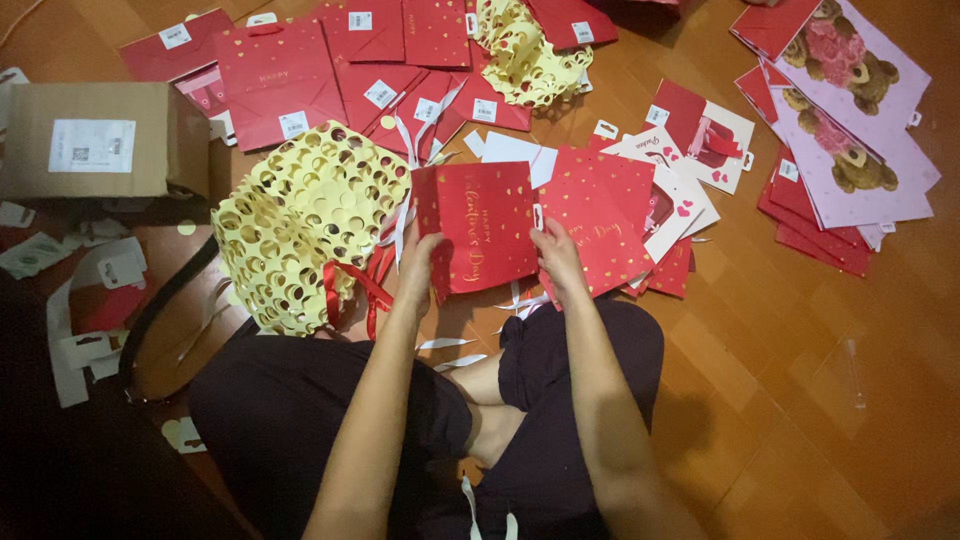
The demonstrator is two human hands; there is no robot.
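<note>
I sit on a wooden floor and hold a flat red gift bag [485, 225] with gold hearts and gold lettering between both hands. My left hand [418, 262] grips its lower left edge. My right hand [555, 255] grips its right edge. Under it lies another red gift bag [605, 215] of the same kind. A crumpled sheet of yellow punched paper [305, 225] rests on my left knee, with a red ribbon [350, 290] lying on it.
Several flat red gift bags [330, 65] spread across the floor ahead. More yellow punched paper [525, 55] lies at the top. Pink bags with teddy bears [850, 110] stack at the right. A cardboard box [95, 140] stands at the left, with white paper scraps [85, 340] below it.
</note>
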